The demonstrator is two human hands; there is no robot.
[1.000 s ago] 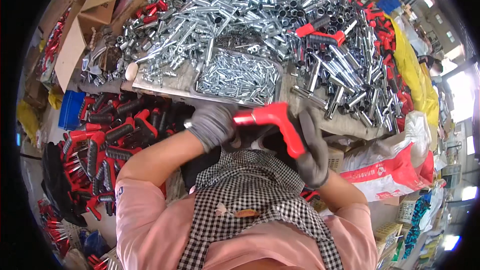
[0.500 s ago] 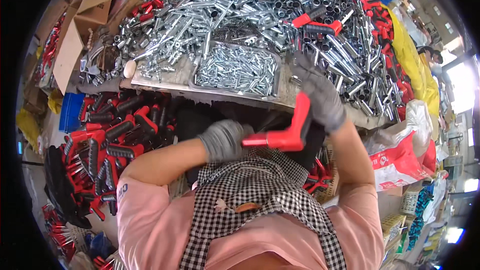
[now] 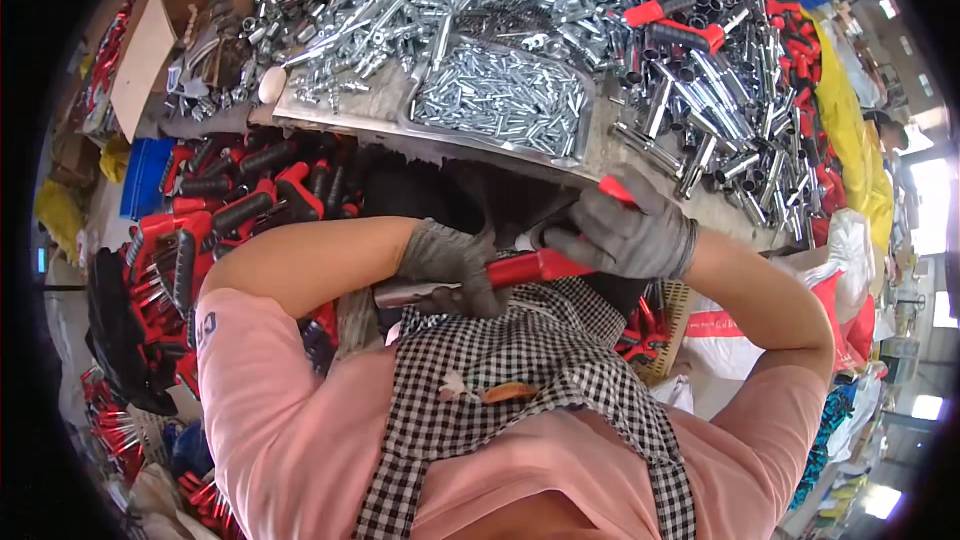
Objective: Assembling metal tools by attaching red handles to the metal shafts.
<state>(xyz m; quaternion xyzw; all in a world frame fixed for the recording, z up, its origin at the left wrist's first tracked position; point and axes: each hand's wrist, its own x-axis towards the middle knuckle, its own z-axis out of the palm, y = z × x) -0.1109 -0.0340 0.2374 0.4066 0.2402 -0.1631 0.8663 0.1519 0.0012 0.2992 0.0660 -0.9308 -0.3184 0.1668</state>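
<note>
A red pistol-grip tool (image 3: 530,268) lies across my lap, just above my checked apron. My left hand (image 3: 452,265), in a grey glove, is closed round its narrow front end. Past those fingers sticks a shiny metal tube (image 3: 402,293); whether it joins the red body is hidden by the glove. My right hand (image 3: 628,230), gloved too, grips the angled handle, whose red tip shows above the fingers. Beyond the hands, on the bench edge, sits a clear tray (image 3: 592,120) full of small metal pins (image 3: 500,95).
Loose chrome tubes and sockets (image 3: 690,90) cover the bench (image 3: 340,112). Another red and black tool (image 3: 680,28) rests on them. Red and black handles (image 3: 225,205) are heaped at the left below the bench, beside a blue bin (image 3: 146,178). A white and red sack (image 3: 720,335) stands at the right.
My right hand has come down from the bench edge onto the tool's handle. The metal tube now shows at my left hand. The view has shifted slightly.
</note>
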